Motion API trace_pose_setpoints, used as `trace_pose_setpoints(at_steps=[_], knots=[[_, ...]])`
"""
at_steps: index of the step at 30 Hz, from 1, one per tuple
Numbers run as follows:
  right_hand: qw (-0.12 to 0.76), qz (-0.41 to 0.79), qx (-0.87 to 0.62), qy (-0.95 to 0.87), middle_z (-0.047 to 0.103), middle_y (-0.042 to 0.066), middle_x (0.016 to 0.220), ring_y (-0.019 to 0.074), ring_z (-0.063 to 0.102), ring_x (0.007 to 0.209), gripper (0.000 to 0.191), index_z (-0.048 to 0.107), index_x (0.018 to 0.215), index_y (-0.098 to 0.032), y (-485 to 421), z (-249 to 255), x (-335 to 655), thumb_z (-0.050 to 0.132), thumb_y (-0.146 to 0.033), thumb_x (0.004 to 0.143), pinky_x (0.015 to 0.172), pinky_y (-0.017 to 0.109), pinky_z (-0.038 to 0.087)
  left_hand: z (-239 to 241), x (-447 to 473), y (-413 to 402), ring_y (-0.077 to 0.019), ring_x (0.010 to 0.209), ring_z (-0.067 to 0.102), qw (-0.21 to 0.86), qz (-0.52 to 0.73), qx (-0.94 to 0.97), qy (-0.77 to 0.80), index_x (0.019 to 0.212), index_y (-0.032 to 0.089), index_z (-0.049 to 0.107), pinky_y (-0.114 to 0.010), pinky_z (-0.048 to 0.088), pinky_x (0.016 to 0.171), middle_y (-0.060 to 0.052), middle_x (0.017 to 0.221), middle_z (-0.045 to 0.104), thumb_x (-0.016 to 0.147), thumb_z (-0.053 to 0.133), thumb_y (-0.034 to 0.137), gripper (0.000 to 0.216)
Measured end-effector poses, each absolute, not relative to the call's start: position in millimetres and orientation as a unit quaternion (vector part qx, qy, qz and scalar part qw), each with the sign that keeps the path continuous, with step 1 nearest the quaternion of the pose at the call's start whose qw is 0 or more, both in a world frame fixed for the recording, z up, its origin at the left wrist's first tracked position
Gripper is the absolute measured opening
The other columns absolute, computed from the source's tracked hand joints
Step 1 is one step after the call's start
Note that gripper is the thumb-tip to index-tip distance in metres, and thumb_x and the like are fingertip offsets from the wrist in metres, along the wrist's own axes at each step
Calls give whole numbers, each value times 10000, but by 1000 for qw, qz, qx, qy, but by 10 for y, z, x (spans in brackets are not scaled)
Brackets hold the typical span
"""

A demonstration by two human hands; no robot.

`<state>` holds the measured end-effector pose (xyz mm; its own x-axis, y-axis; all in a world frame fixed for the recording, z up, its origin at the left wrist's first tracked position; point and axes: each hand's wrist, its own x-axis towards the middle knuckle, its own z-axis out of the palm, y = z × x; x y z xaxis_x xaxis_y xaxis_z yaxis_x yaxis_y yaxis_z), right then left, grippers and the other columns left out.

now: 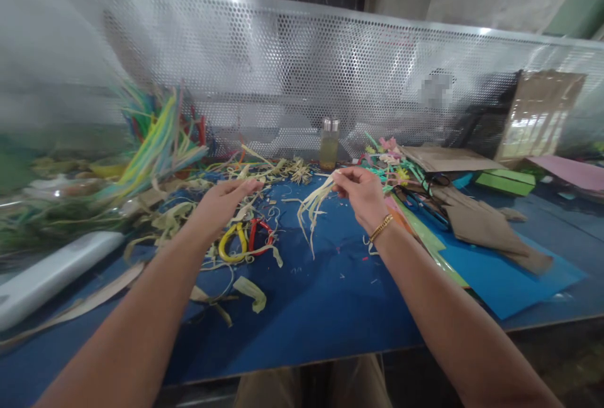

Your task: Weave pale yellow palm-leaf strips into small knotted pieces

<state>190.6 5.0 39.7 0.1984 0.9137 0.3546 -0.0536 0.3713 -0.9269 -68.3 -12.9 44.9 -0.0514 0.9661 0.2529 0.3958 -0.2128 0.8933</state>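
Between the thumb and fingertips of my right hand hangs a bundle of thin, pale yellow strips, like shredded dry husk, with loose ends drooping over the blue table. My left hand hovers at the edge of a scrap pile, its fingers stretched out to the right and nothing visible in them. Just below it lie a yellow loop handle and a red loop handle, which look like scissor handles. Pale curled strips are scattered nearby.
A perforated metal screen stands along the back, with a glass bottle before it. Coloured strips and a white device are at left. Brown card, blue paper and black-handled scissors lie at right.
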Motion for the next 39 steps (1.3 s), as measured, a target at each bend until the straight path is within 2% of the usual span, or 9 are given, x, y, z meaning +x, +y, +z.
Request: trace_pose_setpoints(at_steps=[3, 5, 12, 17, 21, 25, 29, 33, 39], knots=[[585, 393, -411, -579, 638, -10, 593, 109, 603, 545, 177, 674, 721, -175, -73, 346, 1735, 730, -339, 682, 520, 230, 467, 494, -421, -242, -256, 1083, 574, 304, 478, 668, 483, 1064, 215, 693, -352, 437, 899, -88, 1142, 681, 812, 572, 525, 418], [553, 409, -395, -609, 640, -12, 591, 114, 596, 552, 151, 692, 740, -185, -163, 313, 1620, 713, -329, 701, 535, 238, 464, 510, -254, -317, -229, 1004, 603, 342, 434, 713, 430, 1038, 195, 684, -336, 447, 881, -83, 1065, 689, 834, 557, 498, 387], [545, 300, -408, -668, 637, 2, 754, 128, 548, 703, 39, 738, 699, -250, -231, 241, 1513, 739, -283, 679, 626, 253, 440, 467, -78, -448, -173, 731, 579, 432, 356, 729, 394, 863, 180, 628, -268, 462, 648, -56, 802, 641, 846, 554, 443, 274], [558, 424, -378, -605, 621, -13, 661, 109, 535, 610, 121, 715, 705, -218, -228, 241, 1516, 736, -337, 689, 617, 261, 450, 390, -10, -502, -129, 613, 529, 568, 383, 624, 375, 816, 197, 608, -283, 495, 674, -4, 664, 553, 853, 548, 431, 245], [543, 492, -328, -597, 622, -34, 586, 114, 585, 640, 161, 726, 785, -209, -245, 300, 1524, 735, -338, 689, 734, 285, 486, 340, 18, -501, -91, 510, 405, 623, 405, 550, 382, 773, 201, 565, -271, 501, 612, 57, 564, 386, 837, 581, 402, 211], [525, 524, -308, -595, 682, -26, 722, 115, 619, 731, 311, 725, 948, -220, -233, 351, 1570, 765, -276, 645, 799, 291, 486, 320, 1, -481, -78, 499, 364, 663, 425, 505, 354, 768, 190, 536, -205, 429, 519, 57, 569, 352, 850, 572, 368, 199], [528, 471, -335, -622, 710, 1, 816, 127, 627, 772, 237, 734, 900, -222, -223, 360, 1609, 746, -271, 669, 772, 282, 488, 301, -5, -467, -64, 470, 287, 684, 439, 479, 333, 752, 175, 532, -157, 294, 435, 61, 556, 298, 858, 565, 369, 223], [526, 391, -354, -667, 693, -1, 709, 126, 606, 679, 132, 726, 790, -209, -247, 349, 1604, 709, -323, 724, 693, 273, 481, 283, 12, -468, -56, 451, 237, 689, 437, 471, 336, 752, 169, 538, -150, 212, 402, 66, 552, 264, 852, 571, 405, 259], [535, 367, -361, -670, 684, 9, 686, 130, 603, 656, 179, 683, 743, -197, -258, 326, 1581, 694, -376, 743, 665, 272, 480, 288, 60, -484, -51, 448, 214, 685, 461, 457, 329, 793, 172, 538, -147, 179, 386, 73, 561, 261, 834, 589, 452, 287]])
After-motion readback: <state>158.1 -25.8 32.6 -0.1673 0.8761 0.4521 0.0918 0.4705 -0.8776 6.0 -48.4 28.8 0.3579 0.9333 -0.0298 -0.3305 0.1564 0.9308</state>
